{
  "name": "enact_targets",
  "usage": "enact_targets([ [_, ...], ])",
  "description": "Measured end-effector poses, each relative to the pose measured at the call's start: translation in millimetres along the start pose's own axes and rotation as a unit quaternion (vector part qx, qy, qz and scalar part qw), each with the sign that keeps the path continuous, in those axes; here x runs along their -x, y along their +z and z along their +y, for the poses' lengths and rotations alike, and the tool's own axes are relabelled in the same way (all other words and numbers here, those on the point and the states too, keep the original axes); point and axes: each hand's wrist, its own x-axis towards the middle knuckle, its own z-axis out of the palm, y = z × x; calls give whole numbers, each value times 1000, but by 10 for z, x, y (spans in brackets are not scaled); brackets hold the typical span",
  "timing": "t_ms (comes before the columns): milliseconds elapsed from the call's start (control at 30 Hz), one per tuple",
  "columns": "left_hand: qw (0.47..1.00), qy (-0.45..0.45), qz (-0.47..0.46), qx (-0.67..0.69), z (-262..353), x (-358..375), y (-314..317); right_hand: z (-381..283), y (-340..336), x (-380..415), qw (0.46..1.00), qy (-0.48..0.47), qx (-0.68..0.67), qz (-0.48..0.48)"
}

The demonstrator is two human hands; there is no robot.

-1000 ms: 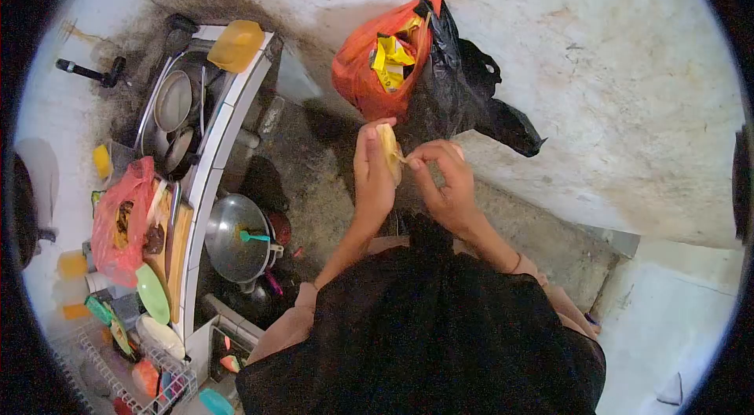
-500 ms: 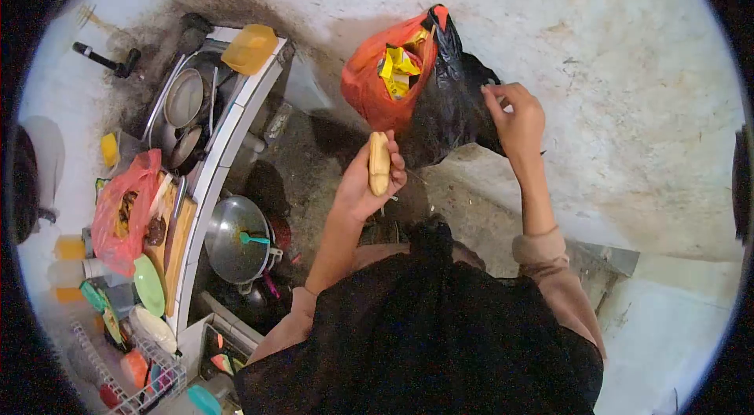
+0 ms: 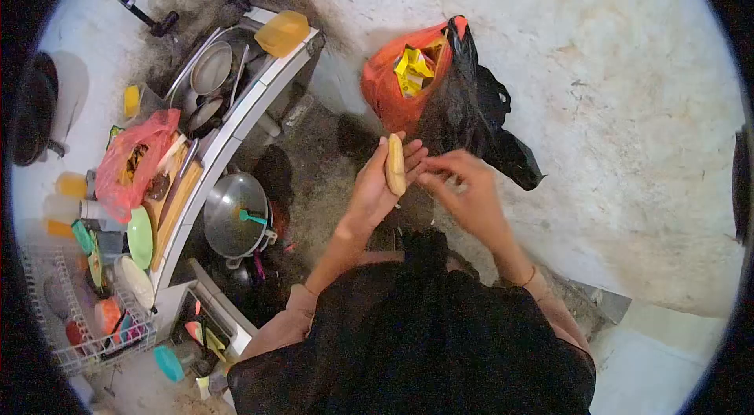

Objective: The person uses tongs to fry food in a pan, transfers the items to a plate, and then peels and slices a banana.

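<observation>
A peeled, pale yellow banana [image 3: 395,164] lies along the upturned palm of my left hand [image 3: 371,189], held by the thumb at its side. Just right of it is my right hand [image 3: 465,189], its fingers loosely curled and slightly blurred. Thumb and index tip sit close to the left fingertips with a small gap between them, and I see nothing in them. Beyond the hands, an orange plastic bag [image 3: 385,97] holds yellow wrappers [image 3: 415,69]. A black plastic bag [image 3: 470,105] hangs against its right side.
At left runs a tiled counter [image 3: 259,85] with pans, a yellow container [image 3: 283,32], a pink plastic bag [image 3: 153,156] and a green plate [image 3: 140,236]. Below it stands a large pot [image 3: 234,219] with a turquoise spoon [image 3: 253,217]. A dish rack [image 3: 86,348] is at lower left.
My right hand has moved from the black bag down and left, beside my left hand. The left hand still holds the banana, its fingers straighter. The whole view has shifted slightly.
</observation>
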Motion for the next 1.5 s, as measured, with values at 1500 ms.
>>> enact_targets([
  [1500, 982, 2, 171, -85, -706, 557, -146, 805, -698, -835, 930, -162, 289, 161],
])
